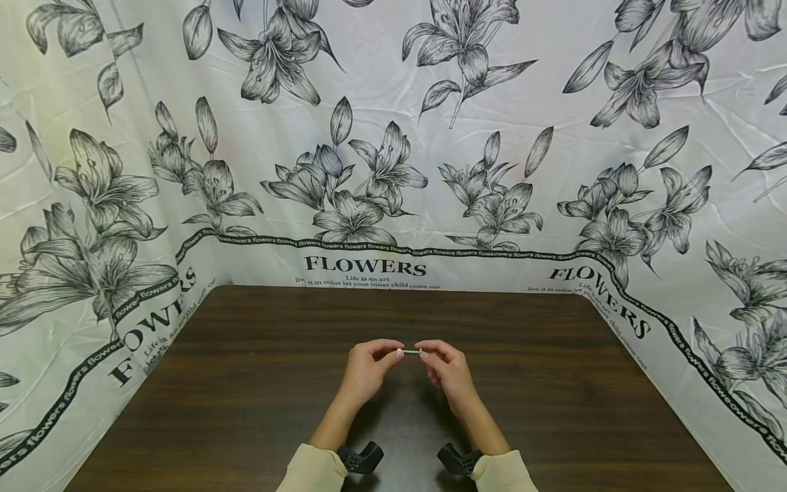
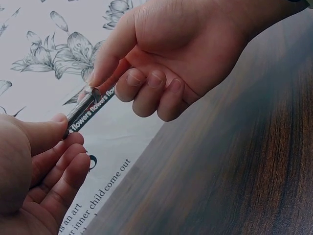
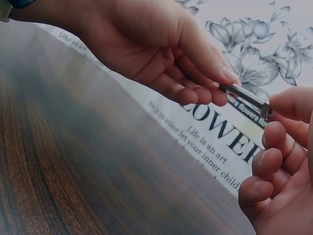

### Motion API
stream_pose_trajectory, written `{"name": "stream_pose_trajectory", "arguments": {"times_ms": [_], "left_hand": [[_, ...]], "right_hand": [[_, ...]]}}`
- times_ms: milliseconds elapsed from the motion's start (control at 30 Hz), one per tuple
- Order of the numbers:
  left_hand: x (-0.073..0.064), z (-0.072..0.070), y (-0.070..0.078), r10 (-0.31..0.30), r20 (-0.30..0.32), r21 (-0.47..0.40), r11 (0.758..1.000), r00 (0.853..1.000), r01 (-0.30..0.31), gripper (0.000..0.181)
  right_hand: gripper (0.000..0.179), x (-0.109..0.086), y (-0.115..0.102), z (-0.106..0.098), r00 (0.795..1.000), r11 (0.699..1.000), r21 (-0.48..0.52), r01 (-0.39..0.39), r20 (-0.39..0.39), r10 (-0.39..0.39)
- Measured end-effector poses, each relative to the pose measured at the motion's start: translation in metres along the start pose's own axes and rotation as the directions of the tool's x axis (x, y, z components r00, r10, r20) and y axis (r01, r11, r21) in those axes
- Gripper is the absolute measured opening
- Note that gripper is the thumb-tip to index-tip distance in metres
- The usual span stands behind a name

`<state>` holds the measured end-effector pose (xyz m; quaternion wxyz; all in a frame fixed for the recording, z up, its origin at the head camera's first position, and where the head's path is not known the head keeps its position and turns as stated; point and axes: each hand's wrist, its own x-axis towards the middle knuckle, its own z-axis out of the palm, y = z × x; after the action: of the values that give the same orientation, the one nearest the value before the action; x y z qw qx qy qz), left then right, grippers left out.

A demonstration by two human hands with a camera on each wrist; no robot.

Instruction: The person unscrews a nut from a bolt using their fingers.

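A small silver bolt (image 1: 410, 352) is stretched level between the two hands above the table. Its threaded shank (image 2: 80, 108) runs from one set of fingertips to the other. My left hand (image 1: 364, 370) pinches the plain threaded end between thumb and fingers. At the other end, the thumb and index finger of my right hand (image 1: 451, 374) pinch the wider hex end (image 3: 266, 110); whether that is the bolt's head or a nut is hard to tell. The right hand's other fingers (image 3: 271, 161) are curled in. Fingertips hide both ends of the bolt partly.
A dark wood-grain table (image 1: 246, 383) lies under the hands. White cloth (image 1: 369, 307) printed with black lilies and "FLOWERS" lettering hangs behind and along both sides. Black wrist devices (image 1: 361, 458) sit at the cuffs of pale yellow sleeves (image 1: 315, 468).
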<state>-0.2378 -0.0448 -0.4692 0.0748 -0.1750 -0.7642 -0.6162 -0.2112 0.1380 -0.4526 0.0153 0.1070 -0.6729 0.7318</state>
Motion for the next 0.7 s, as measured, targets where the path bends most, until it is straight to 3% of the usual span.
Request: {"name": "stream_pose_trajectory", "arguments": {"times_ms": [700], "left_hand": [[0.0002,-0.0009,0.0011,-0.003,-0.003,0.003,1.0,1.0,0.003,0.014]], "right_hand": [[0.023,0.0007,0.0017,-0.0006,0.999,1.0,0.007,0.027,-0.02,-0.027]]}}
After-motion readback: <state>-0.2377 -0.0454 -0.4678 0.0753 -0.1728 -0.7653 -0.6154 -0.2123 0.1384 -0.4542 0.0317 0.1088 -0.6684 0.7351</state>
